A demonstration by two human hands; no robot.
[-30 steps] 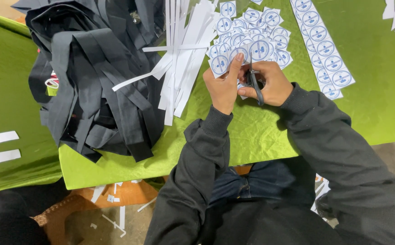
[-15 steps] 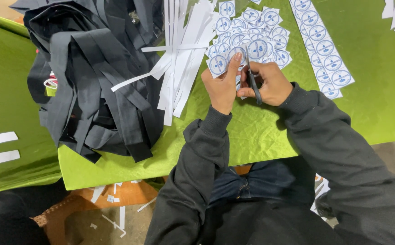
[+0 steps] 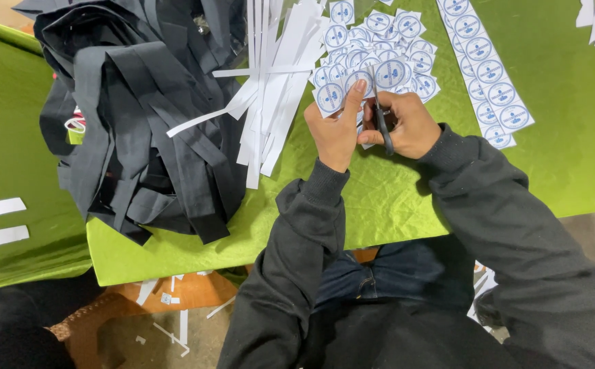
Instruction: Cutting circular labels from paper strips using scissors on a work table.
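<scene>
hands barely moved | left hand (image 3: 335, 130) fingers pinch 1 round label (image 3: 329, 98) | right hand (image 3: 407, 123) grips 1 scissors (image 3: 381, 117)

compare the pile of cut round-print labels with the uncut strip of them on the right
The pile of cut labels lies loose, overlapping and at all angles; the uncut label strip lies flat in one straight double row. The pile sits just beyond the left hand and right hand; the strip lies apart to their right. Both show the same blue-ringed white circles on the green cloth.

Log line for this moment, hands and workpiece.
left hand: holds label strip | right hand: scissors cutting strip | cut labels piled behind
</scene>
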